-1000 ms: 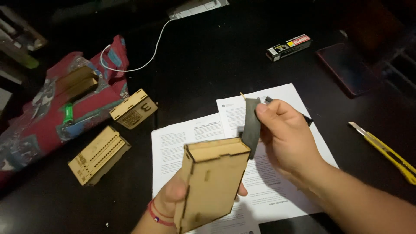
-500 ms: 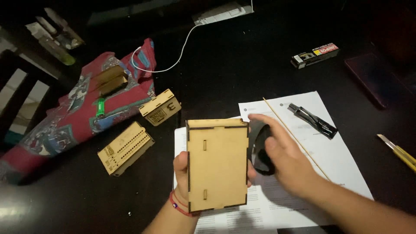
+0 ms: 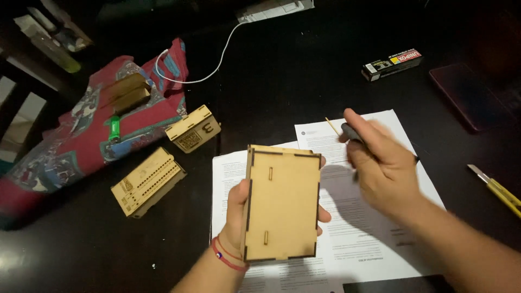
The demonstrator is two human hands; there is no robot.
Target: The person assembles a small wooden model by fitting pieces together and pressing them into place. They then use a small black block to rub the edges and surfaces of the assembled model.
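1. The left hand (image 3: 239,217) holds a flat wooden box (image 3: 282,203) upright over the papers (image 3: 347,217), thumb on the near left edge and fingers (image 3: 323,214) wrapped behind, their tips showing past the right edge. The fingers are clamped on the box.
2. The box shows its broad face to the camera, with two small slots and finger-jointed edges.
3. The right hand (image 3: 380,163) hovers just right of the box, apart from it, blurred. Its fingers are closed around a small dark tool (image 3: 351,132), whose tip sticks out at the top of the hand.
4. A thin wooden stick (image 3: 332,126) lies on the papers just left of that tool.
5. The papers lie on the dark worktop (image 3: 282,81), under both hands.
6. Left of the papers lie two more wooden pieces: a small box (image 3: 194,129) and a long slotted box (image 3: 147,181).
7. Further left is a red patterned cloth (image 3: 81,141) carrying a green lighter (image 3: 114,129) and a brown wooden block (image 3: 127,92).
8. A white cable (image 3: 211,65) runs from the cloth toward the far edge.
9. A small carton (image 3: 392,64) lies far right, with a dark red case (image 3: 467,97) beside it.
10. A yellow cutter (image 3: 499,190) lies at the right edge, well apart from the hands.
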